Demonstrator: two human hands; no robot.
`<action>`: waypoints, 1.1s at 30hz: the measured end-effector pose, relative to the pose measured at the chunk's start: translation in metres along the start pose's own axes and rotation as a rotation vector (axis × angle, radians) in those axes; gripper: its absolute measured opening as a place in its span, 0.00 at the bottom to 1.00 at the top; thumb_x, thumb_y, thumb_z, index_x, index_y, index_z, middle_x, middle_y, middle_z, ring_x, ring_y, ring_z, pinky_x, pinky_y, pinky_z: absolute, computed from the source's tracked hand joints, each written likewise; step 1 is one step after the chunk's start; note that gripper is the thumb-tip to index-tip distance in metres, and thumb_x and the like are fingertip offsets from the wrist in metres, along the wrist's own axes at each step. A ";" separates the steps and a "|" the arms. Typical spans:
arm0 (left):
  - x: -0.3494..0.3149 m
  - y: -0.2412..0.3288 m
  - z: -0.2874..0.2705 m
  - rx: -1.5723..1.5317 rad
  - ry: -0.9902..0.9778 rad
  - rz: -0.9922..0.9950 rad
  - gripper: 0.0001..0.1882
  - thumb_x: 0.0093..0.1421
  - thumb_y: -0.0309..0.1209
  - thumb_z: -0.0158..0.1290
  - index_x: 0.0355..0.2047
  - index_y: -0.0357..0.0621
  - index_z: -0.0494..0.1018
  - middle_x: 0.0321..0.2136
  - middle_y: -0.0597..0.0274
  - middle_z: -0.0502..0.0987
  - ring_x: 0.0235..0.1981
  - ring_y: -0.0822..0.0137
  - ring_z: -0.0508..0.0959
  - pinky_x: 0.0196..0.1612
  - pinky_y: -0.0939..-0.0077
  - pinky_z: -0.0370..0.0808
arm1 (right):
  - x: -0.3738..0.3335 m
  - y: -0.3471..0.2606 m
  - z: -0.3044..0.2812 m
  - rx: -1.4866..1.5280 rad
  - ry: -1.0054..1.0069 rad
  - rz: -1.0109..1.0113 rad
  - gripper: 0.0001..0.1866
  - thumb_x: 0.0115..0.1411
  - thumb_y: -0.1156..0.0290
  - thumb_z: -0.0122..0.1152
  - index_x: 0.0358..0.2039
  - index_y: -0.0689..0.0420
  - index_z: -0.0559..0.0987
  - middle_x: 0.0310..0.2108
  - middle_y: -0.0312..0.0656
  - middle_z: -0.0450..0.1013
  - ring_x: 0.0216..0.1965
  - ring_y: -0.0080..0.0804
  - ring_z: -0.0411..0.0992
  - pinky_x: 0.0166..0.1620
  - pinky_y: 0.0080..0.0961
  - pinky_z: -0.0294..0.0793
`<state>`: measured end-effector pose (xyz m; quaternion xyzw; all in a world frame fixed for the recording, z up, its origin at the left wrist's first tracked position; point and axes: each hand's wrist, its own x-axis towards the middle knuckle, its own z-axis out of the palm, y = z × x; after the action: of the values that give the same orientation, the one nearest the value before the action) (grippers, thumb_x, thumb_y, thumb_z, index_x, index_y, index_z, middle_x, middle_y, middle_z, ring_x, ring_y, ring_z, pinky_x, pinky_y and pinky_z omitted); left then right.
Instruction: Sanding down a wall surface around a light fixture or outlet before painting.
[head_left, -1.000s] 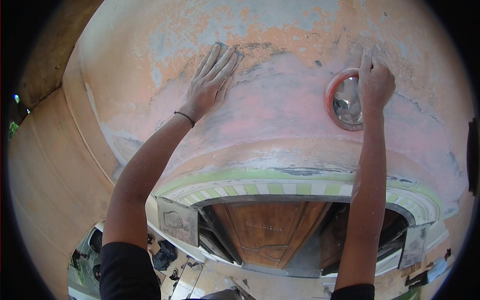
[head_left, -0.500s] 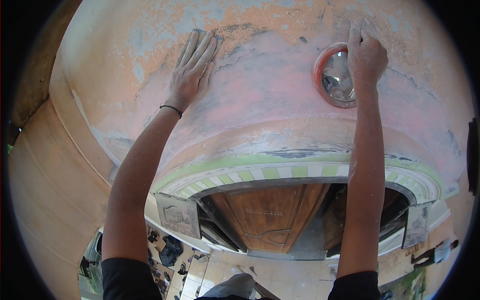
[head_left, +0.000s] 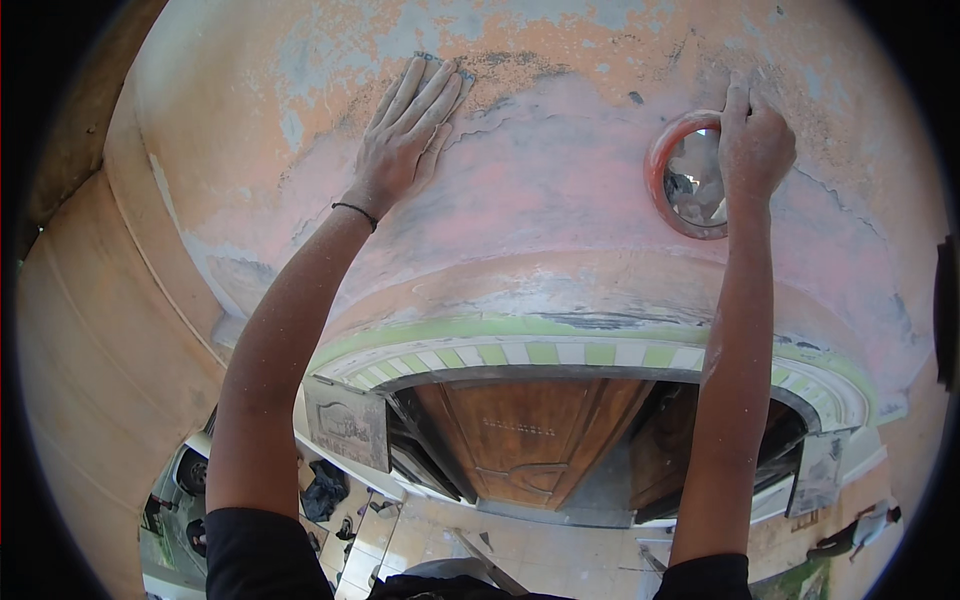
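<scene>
My left hand (head_left: 405,140) lies against the peeling wall (head_left: 560,190), its fingers stretched over a sheet of sandpaper (head_left: 424,58) pressed under the fingertips. Only the sheet's upper edge shows. Further right, my right hand (head_left: 757,145) is curled closed, with its fingertips up at the wall. It overlaps the right side of a round, red-rimmed pane (head_left: 655,180) with a shiny, reflecting centre. Whether the fingers grip the rim or hold something else is hidden. The wall's surface is patchy pink, orange and grey.
Below the hands, a green-and-white arched moulding (head_left: 570,353) juts over a brown wooden door (head_left: 520,440). A dark bag (head_left: 325,490) and several shoes lie on the tiled floor (head_left: 430,530). Another person (head_left: 868,528) is at the lower right.
The whole view has shifted a little, so the wall and both hands appear further right. Against the wall, my left hand has slid slightly upward. My right hand stays beside the round pane.
</scene>
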<state>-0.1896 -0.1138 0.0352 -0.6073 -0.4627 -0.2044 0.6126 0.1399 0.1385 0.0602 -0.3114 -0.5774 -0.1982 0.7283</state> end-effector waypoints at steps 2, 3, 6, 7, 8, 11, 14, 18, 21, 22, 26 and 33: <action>-0.001 -0.002 -0.001 0.000 -0.018 -0.004 0.26 0.74 0.36 0.47 0.71 0.52 0.65 0.72 0.62 0.63 0.76 0.53 0.55 0.75 0.54 0.55 | -0.001 0.001 0.000 0.006 -0.008 -0.001 0.22 0.69 0.54 0.56 0.26 0.55 0.87 0.25 0.48 0.81 0.26 0.47 0.81 0.33 0.42 0.81; 0.000 -0.006 -0.001 -0.034 -0.018 0.017 0.26 0.74 0.37 0.46 0.71 0.52 0.65 0.72 0.61 0.63 0.75 0.52 0.55 0.75 0.54 0.55 | 0.000 0.001 -0.002 0.003 -0.022 0.004 0.22 0.69 0.54 0.56 0.26 0.55 0.87 0.25 0.48 0.82 0.26 0.48 0.81 0.33 0.42 0.81; 0.023 -0.032 -0.001 -0.044 0.135 -0.082 0.25 0.75 0.37 0.44 0.71 0.50 0.65 0.72 0.59 0.63 0.75 0.50 0.55 0.75 0.54 0.55 | 0.002 0.000 -0.007 0.003 -0.024 0.014 0.21 0.68 0.54 0.57 0.26 0.55 0.87 0.25 0.49 0.81 0.26 0.49 0.81 0.33 0.43 0.81; 0.034 -0.049 -0.002 -0.015 0.282 -0.203 0.25 0.76 0.37 0.43 0.71 0.49 0.65 0.72 0.58 0.63 0.75 0.49 0.55 0.75 0.53 0.55 | 0.002 -0.003 -0.006 0.015 -0.015 0.021 0.22 0.68 0.55 0.57 0.26 0.55 0.87 0.25 0.49 0.81 0.26 0.50 0.80 0.32 0.44 0.80; 0.044 -0.077 -0.004 0.065 0.391 -0.336 0.25 0.76 0.37 0.40 0.71 0.48 0.64 0.72 0.57 0.62 0.76 0.48 0.53 0.75 0.54 0.53 | -0.001 -0.012 -0.002 0.030 -0.009 0.023 0.22 0.68 0.55 0.57 0.26 0.55 0.87 0.25 0.49 0.81 0.26 0.50 0.80 0.32 0.44 0.80; 0.092 -0.061 -0.003 -0.037 0.366 -0.737 0.29 0.78 0.38 0.37 0.74 0.39 0.54 0.75 0.43 0.52 0.77 0.41 0.44 0.78 0.58 0.42 | -0.004 -0.012 0.003 0.051 0.003 0.026 0.22 0.68 0.54 0.57 0.24 0.56 0.86 0.24 0.49 0.80 0.26 0.51 0.79 0.31 0.46 0.78; 0.080 -0.001 0.014 -0.068 0.199 -0.041 0.26 0.76 0.38 0.43 0.72 0.52 0.62 0.73 0.61 0.60 0.76 0.52 0.53 0.77 0.58 0.52 | -0.003 0.002 -0.001 0.035 -0.001 0.013 0.23 0.69 0.53 0.57 0.23 0.56 0.84 0.23 0.49 0.79 0.25 0.51 0.79 0.30 0.47 0.77; -0.011 -0.025 -0.024 0.100 -0.398 0.339 0.27 0.75 0.38 0.45 0.73 0.57 0.60 0.74 0.68 0.59 0.76 0.58 0.54 0.77 0.60 0.53 | 0.001 0.000 -0.011 0.044 -0.002 0.027 0.24 0.69 0.54 0.56 0.22 0.56 0.84 0.22 0.49 0.79 0.25 0.52 0.78 0.30 0.47 0.76; 0.012 -0.108 -0.028 0.046 0.178 -0.193 0.25 0.77 0.40 0.40 0.72 0.54 0.63 0.74 0.63 0.59 0.76 0.54 0.52 0.77 0.59 0.52 | 0.000 -0.014 -0.008 0.060 0.002 0.079 0.24 0.69 0.54 0.55 0.22 0.56 0.84 0.22 0.49 0.78 0.24 0.52 0.78 0.30 0.46 0.76; 0.028 -0.138 -0.034 0.059 0.342 -0.328 0.25 0.78 0.40 0.38 0.71 0.53 0.63 0.74 0.60 0.59 0.77 0.53 0.51 0.77 0.59 0.51 | -0.002 -0.024 -0.002 0.089 -0.002 0.103 0.24 0.69 0.55 0.55 0.21 0.57 0.84 0.22 0.50 0.78 0.25 0.52 0.78 0.30 0.46 0.76; 0.113 -0.097 0.005 0.218 0.383 -0.253 0.26 0.78 0.42 0.37 0.72 0.50 0.62 0.74 0.59 0.59 0.77 0.51 0.49 0.78 0.58 0.49 | -0.005 -0.022 -0.004 0.101 -0.025 0.077 0.24 0.69 0.55 0.55 0.21 0.57 0.84 0.22 0.50 0.78 0.25 0.53 0.77 0.30 0.47 0.75; 0.056 0.006 0.003 0.026 -0.274 0.340 0.29 0.76 0.41 0.43 0.75 0.61 0.56 0.76 0.71 0.54 0.77 0.61 0.51 0.79 0.60 0.49 | -0.002 -0.010 -0.011 0.066 -0.017 0.090 0.24 0.69 0.56 0.56 0.21 0.59 0.82 0.26 0.50 0.78 0.27 0.55 0.77 0.31 0.49 0.73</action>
<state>-0.1581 -0.0929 0.0770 -0.6907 -0.4351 -0.0077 0.5775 0.1409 0.1234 0.0586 -0.3146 -0.5751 -0.1434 0.7415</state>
